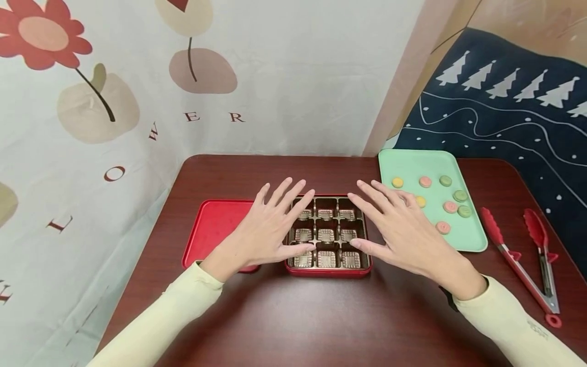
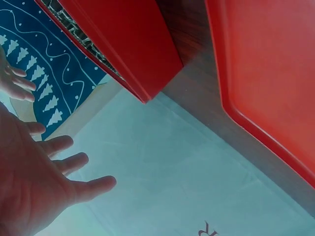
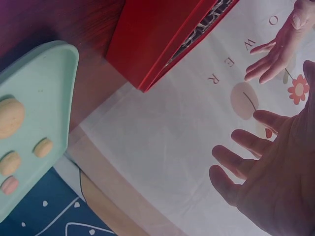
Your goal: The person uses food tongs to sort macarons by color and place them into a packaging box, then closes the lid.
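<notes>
I see the left hand (image 1: 263, 232) and right hand (image 1: 408, 232) raised, both released, fingers fanned. Below and between them sits the red box (image 1: 328, 274), its glossy gold-brown insert (image 1: 326, 235) nine-celled. Beyond the right hand lies a mint-green tray (image 1: 470, 237).

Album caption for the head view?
Left hand and right hand spread near a red nine-compartment box, pastel discs on a green tray.

The left arm (image 1: 169, 308) extends from eight o'clock, the right arm (image 1: 513, 321) from four; the left hand (image 1: 262, 228) spreads its fingers toward one, the right hand (image 1: 405, 230) toward eleven
</notes>
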Demonstrator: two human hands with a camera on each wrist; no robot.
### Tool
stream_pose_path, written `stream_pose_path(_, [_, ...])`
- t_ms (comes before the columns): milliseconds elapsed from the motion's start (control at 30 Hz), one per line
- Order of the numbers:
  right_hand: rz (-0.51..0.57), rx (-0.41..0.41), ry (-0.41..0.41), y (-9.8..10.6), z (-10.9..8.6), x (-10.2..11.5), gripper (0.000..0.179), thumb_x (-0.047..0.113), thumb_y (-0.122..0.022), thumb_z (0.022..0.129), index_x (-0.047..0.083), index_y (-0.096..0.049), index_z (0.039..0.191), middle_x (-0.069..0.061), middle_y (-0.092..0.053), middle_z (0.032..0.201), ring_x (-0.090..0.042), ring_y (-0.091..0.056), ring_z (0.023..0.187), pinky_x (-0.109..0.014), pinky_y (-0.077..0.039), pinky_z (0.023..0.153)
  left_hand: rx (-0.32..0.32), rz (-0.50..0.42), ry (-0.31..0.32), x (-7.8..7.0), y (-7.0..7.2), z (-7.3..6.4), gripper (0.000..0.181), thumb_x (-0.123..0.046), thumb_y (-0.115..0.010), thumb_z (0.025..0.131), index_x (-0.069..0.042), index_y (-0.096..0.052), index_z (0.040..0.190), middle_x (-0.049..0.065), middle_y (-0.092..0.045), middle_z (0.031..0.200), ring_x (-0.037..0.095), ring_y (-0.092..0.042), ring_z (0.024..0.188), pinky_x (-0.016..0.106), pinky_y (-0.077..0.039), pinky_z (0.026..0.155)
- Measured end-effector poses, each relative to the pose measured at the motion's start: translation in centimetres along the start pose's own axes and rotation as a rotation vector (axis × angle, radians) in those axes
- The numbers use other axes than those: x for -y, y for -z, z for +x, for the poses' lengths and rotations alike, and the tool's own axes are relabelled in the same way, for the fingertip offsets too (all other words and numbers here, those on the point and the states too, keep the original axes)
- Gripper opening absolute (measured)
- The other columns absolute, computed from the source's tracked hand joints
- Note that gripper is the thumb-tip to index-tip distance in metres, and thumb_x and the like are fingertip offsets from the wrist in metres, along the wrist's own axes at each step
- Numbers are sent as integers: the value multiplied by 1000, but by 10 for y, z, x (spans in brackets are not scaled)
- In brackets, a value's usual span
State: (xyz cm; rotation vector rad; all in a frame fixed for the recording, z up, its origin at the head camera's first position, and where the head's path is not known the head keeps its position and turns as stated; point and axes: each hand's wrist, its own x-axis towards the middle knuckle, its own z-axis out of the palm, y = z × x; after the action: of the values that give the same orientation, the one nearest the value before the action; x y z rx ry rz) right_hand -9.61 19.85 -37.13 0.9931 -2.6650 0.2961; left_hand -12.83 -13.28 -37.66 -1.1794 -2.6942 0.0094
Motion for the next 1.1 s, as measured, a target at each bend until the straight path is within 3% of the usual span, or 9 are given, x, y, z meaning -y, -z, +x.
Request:
stream_pose_path(233, [16,-10,1,-3,-1,-4,85,70,-55,104,15,-44,168,-13,-31,176,-40,-31,158,-67,-34,109,-10,-14,7,2,-3,-3,108,-82,-56,95,-13,-29,174,15,-24,178,39,-20,163,69,-25,122])
stream_pose_path(633, [18,-1,-37,-9,-14,-14,87,64,-67,99,13,-46,166,-13,-32,175,-40,-33,157,-66,-33,110,48,-52,29,3,-10,-11,110,-83,-57,94,-12,-29,174,14,-25,178,37,-18,164,67,-27,122])
stream_pose_path(1100, [18,25,-100,-10,-32,-29,85,60,-69,100,13,-45,167,-15,-35,173,-40,-35,155,-68,-33,109,120,-212,26,16,-28,-20,110,-80,-62,94,-12,-28,174,14,-24,178,38,-18,164,68,-29,121])
